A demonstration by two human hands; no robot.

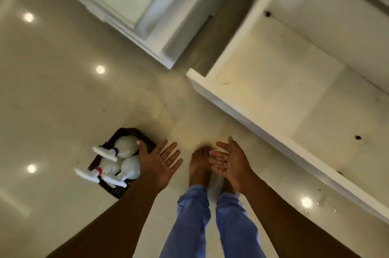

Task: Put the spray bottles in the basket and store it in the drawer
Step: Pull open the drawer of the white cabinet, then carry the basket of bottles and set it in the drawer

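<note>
The dark basket (134, 137) sits on the glossy floor (52, 99) by the person's feet, three white spray bottles (126, 146) lying in it with their triggers poking over the rim, so loading looks finished. Both hands hang empty, palms up and fingers spread; the left hand (159, 163) covers the basket's near corner, the right hand (230, 163) hovers apart. The open white drawer (242, 108) waits to the right, its far end cut off and blurred.

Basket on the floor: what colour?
Dark brown, nearly black basket; head view, the only one.
</note>
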